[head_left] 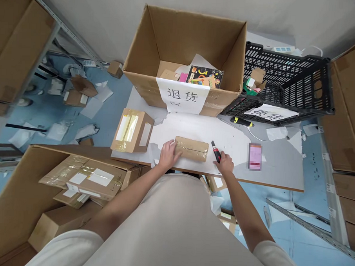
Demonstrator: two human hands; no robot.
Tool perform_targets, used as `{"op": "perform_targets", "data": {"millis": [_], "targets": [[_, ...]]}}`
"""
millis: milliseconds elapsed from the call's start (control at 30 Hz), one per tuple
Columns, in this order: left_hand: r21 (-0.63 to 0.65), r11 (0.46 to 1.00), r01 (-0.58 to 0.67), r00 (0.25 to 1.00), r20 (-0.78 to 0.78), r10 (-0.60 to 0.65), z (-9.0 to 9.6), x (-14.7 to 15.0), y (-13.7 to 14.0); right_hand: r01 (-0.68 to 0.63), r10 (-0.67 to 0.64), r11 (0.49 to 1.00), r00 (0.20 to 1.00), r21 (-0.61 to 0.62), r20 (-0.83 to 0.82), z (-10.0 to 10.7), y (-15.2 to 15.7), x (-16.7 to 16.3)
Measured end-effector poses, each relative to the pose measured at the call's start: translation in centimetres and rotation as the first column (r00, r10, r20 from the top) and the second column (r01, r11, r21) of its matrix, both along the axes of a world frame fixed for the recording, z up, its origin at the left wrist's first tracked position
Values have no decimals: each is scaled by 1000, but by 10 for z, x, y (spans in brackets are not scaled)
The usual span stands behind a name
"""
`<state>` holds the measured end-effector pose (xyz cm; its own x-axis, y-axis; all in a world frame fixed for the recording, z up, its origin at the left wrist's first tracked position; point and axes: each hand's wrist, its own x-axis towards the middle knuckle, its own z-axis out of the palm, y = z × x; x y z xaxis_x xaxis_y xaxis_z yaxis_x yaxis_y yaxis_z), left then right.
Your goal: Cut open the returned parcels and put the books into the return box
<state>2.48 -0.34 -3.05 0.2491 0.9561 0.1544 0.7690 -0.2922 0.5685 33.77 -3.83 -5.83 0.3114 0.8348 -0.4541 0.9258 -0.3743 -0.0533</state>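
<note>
A small, flat cardboard box point(191, 149) sealed with clear tape lies on the table before me. My left hand point(167, 155) is closed on the box's left end, fingers over the far edge and thumb at the near side. To the right of the box, my right hand point(225, 164) is closed around the handle of a red and black utility knife point(216, 152). The knife's blade points away from me and to the left, apart from the box. A taller taped cardboard box point(132, 131) with white labels stands left of my left hand.
At the table's back stand a large open carton point(144, 78) and a black plastic crate point(311, 88), both bearing paper signs. A black and yellow tool point(242, 121) and a pixelated pink item point(255, 156) lie right. Another carton point(19, 185) holds several parcels at lower left.
</note>
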Motion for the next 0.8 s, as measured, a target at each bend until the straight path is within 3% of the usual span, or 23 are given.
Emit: {"op": "perform_targets", "data": {"millis": [100,167,267,367,467,567,667,800], "targets": [[82,943,322,946,-77,-316,1,4,-5,-65,63,995,998,-81,-28,-2,-1,7],[120,895,430,902,-113,-418,-3,7,-6,-91,87,995,991,-34,-99,4,2,7],[179,877,446,894,-136,-428,-12,10,-5,-114,156,975,963,192,-221,30,10,-1],[228,868,441,897,-131,-422,-21,9,-3,-340,435,884,848,320,-302,67,24,-24],[254,859,445,895,-102,-434,-26,8,-2,-670,700,711,648,213,-299,98,44,-54],[247,861,444,894,-58,-444,-28,9,-2,-807,799,585,555,85,-231,111,62,-76],[211,877,431,901,-42,-433,-28,10,-2,-835,826,550,538,26,-168,112,71,-86],[124,900,418,908,-25,-418,-25,11,-2,-838,831,546,541,6,-129,110,73,-89]]}}
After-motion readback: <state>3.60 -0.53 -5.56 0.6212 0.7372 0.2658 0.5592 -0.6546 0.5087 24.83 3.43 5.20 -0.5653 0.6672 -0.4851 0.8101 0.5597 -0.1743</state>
